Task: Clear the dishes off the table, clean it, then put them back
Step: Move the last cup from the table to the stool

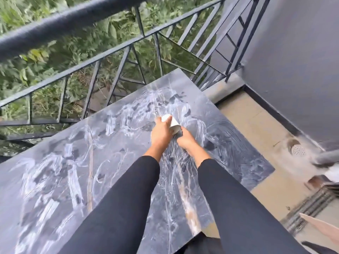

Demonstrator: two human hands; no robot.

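Head view: dark marble table (55,171) fills lower left & centre of frame, far edge just beside black railing (113,52) running across upper left. Tabletop wet, w/ white soapy streaks (200,125) over most of it. Both hands meet at frame centre, over the top. Left hand (161,133) wraps fingers round small white cup (172,123); cup tipped over, mouth facing lower right toward right hand (185,142). That hand sits just beside it, knuckles up, fingers curled down at the tabletop. Sth dark at its fingertips, blurred, so can't tell what it is or whether it's gripped. Black sleeves (128,198) on both arms. Round floor drain (298,150) at right edge, on beige floor (256,129) below grey wall (293,61). Green plants (45,57) behind railing.
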